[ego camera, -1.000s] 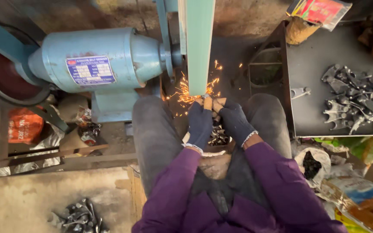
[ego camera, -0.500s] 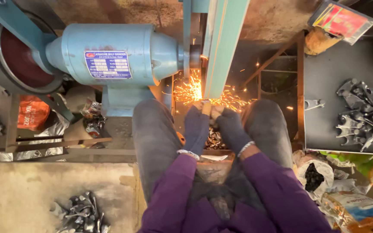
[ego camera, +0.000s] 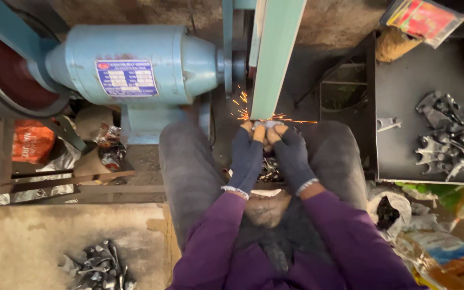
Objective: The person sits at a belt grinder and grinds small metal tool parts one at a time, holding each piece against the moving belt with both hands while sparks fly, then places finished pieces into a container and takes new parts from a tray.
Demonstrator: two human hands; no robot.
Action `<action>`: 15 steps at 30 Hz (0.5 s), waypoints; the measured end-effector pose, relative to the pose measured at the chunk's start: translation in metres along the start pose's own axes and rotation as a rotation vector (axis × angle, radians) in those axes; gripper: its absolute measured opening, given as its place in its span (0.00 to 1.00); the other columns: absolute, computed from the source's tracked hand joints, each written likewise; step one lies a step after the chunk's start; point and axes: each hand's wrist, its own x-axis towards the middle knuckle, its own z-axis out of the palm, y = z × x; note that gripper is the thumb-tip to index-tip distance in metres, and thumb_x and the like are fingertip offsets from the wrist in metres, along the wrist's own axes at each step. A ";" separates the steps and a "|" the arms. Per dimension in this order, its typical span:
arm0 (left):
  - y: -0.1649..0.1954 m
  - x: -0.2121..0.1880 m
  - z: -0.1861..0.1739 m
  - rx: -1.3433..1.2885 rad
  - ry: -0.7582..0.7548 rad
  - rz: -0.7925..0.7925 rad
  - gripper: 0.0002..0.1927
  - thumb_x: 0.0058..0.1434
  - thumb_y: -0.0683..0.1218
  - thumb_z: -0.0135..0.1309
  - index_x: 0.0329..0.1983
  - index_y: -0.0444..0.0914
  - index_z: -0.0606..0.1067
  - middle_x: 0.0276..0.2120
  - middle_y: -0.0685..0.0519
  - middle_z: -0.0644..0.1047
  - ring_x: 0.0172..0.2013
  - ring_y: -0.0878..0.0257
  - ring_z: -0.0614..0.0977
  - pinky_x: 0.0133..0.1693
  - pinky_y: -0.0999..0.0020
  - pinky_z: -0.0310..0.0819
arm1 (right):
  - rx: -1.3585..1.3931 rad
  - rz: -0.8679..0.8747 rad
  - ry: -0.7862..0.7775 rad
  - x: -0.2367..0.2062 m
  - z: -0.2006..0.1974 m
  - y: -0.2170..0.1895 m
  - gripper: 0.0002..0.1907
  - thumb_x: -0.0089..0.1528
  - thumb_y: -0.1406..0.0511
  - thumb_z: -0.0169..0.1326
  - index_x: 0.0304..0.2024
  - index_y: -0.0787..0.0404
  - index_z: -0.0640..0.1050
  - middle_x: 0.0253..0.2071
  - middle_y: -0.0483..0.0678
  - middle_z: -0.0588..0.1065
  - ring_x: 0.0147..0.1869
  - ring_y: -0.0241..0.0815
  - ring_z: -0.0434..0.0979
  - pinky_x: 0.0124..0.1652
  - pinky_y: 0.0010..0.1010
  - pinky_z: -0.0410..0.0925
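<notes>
Together, the gloved left hand and right hand pinch a small metal piece between their fingertips, pressing it to the green belt, steadied between the knees. Orange sparks mark the contact. The piece looks pale grey, mostly hidden by fingers.

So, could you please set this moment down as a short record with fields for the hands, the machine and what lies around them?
left hand: dark-gloved left hand, gripping a small shiny metal piece
right hand: dark-gloved right hand, gripping the same piece
contact: piece pressed to the pale green sanding belt; orange sparks fly
machine: light blue motor housing
to the person's right: dark metal tray with a heap of grey metal castings
lower left: small pile of grey metal parts on a dusty slab
clothing: purple sleeves
</notes>
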 end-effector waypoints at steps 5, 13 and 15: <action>0.014 0.001 -0.010 0.328 0.153 0.084 0.15 0.70 0.49 0.51 0.49 0.33 0.77 0.34 0.49 0.82 0.35 0.64 0.82 0.39 0.68 0.75 | -0.179 -0.167 0.144 -0.002 0.033 0.006 0.11 0.65 0.65 0.55 0.44 0.67 0.79 0.36 0.48 0.81 0.39 0.36 0.79 0.38 0.29 0.71; 0.025 0.008 -0.029 0.403 0.238 0.041 0.16 0.68 0.51 0.51 0.50 0.35 0.78 0.34 0.48 0.82 0.34 0.63 0.82 0.38 0.66 0.76 | -0.366 -0.291 0.290 -0.006 0.075 0.001 0.09 0.66 0.63 0.56 0.40 0.64 0.78 0.35 0.56 0.79 0.37 0.49 0.80 0.39 0.37 0.71; 0.026 0.010 -0.032 0.546 0.252 0.034 0.16 0.68 0.51 0.52 0.49 0.35 0.78 0.34 0.46 0.82 0.35 0.63 0.81 0.39 0.65 0.74 | -0.291 -0.318 0.251 -0.004 0.077 0.002 0.09 0.66 0.63 0.55 0.41 0.64 0.77 0.35 0.55 0.79 0.38 0.47 0.81 0.39 0.37 0.71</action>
